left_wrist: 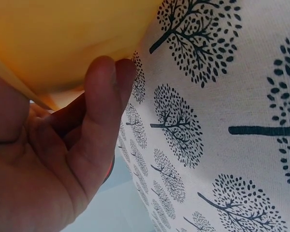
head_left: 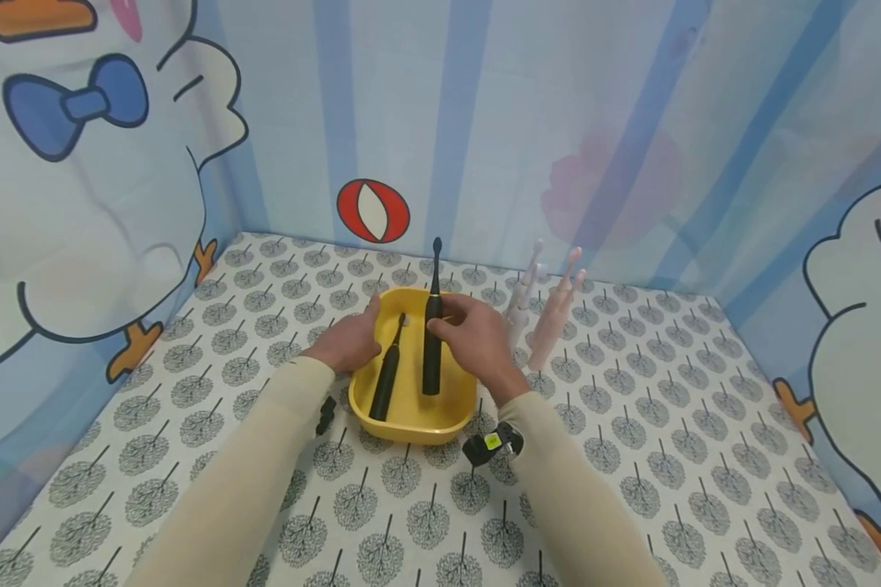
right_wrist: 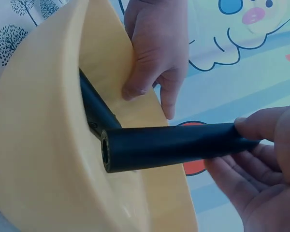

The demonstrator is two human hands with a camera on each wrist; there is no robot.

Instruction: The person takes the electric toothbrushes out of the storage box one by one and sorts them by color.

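Observation:
A yellow basin (head_left: 414, 434) stands on the cloth in the middle of the head view. My left hand (head_left: 347, 341) grips its left rim, thumb inside and fingers outside the wall (right_wrist: 157, 53). Between thumb and fingertips, my right hand (head_left: 479, 336) pinches a black electric toothbrush (head_left: 431, 355), brush head up, over the basin. In the right wrist view, the handle's bottom end (right_wrist: 169, 145) points into the basin, apart from its floor. A second black electric toothbrush (head_left: 386, 383) lies slanted inside, along the left part of the basin.
Right of the basin stand several upright electric toothbrushes, pink ones (head_left: 549, 328) and whitish ones (head_left: 517, 316), close to my right hand. Tree-patterned cloth (head_left: 631, 456) covers the table. A printed curtain (head_left: 499, 147) rises behind it.

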